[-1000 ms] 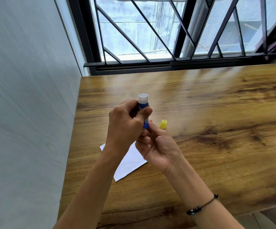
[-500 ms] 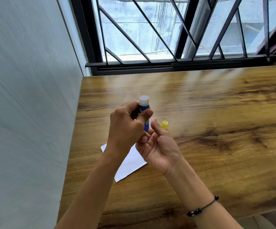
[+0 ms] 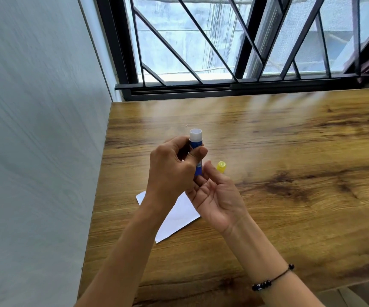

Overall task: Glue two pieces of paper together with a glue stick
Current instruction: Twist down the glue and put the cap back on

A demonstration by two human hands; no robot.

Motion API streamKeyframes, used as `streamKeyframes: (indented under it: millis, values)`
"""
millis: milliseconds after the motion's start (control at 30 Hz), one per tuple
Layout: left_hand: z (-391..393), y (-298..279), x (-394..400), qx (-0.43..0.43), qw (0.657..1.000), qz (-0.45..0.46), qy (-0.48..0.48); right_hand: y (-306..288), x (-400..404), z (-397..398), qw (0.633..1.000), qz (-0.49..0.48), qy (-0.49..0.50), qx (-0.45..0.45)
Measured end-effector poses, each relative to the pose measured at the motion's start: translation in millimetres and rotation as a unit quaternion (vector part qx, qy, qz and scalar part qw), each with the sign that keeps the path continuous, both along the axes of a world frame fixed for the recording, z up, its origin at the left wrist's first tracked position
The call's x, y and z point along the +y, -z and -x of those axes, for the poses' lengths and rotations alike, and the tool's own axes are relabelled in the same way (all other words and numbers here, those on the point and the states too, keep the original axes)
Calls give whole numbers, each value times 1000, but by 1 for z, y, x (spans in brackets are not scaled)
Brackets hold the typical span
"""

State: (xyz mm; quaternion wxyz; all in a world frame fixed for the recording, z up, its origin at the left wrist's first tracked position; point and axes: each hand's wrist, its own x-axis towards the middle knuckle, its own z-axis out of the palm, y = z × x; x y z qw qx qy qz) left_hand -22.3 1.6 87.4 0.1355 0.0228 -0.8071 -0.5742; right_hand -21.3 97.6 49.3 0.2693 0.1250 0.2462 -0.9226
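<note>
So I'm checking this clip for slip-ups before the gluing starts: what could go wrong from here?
1. The yellow cap lies loose on the table beside the right hand; a nudge might roll it away.
2. The paper sits under both forearms, so it may shift or crease.
3. The left hand holds the uncapped glue stick; glue could smear the fingers.

No text can be read anywhere. The blue label on the glue stick (image 3: 197, 149) carries some small print — too blurred and partly covered by the left hand (image 3: 172, 171) to make out — no brand, number or sign shows.
</note>
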Motion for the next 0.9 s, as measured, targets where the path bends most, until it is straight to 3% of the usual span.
streamKeyframes:
  millis: [133,433,700,900]
  values:
    - [-1,1,0,5,1000,2,-1,-3,-1,-1,999,-24,-8,-24]
    - [-1,2,-1,-5,1000,-5,0,3,3,-1,999,-21,20,28]
    - [-1,3,2,3,1000,6,4,1,0,-4,999,-28,6,-37]
    - [0,3,0,-4,1000,5,2,2,3,-1,999,-31,28,6]
